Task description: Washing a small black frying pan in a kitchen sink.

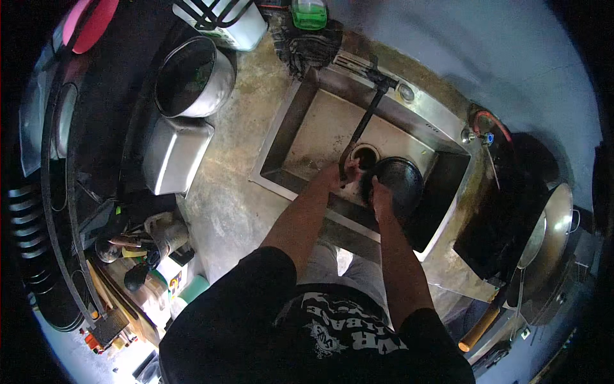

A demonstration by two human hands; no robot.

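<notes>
In the stainless steel sink [312, 120], my right hand [382, 197] grips the near left rim of a dark round pan [402, 180], thumb uppermost. The pan lies in the right half of the basin, beside the round drain [365, 156]. My left hand [344, 174] is at the lower end of the black faucet spout [362, 126], left of the pan. Its fingers are partly hidden by the spout and blurred, so whether they hold anything is unclear.
Left of the sink on the concrete counter are a large metal pot [218, 86] and a rectangular steel container [175, 158]. A green bottle [309, 15] and dark cloth [307, 48] sit behind. A wok [551, 240] and wooden handle [479, 329] are at right.
</notes>
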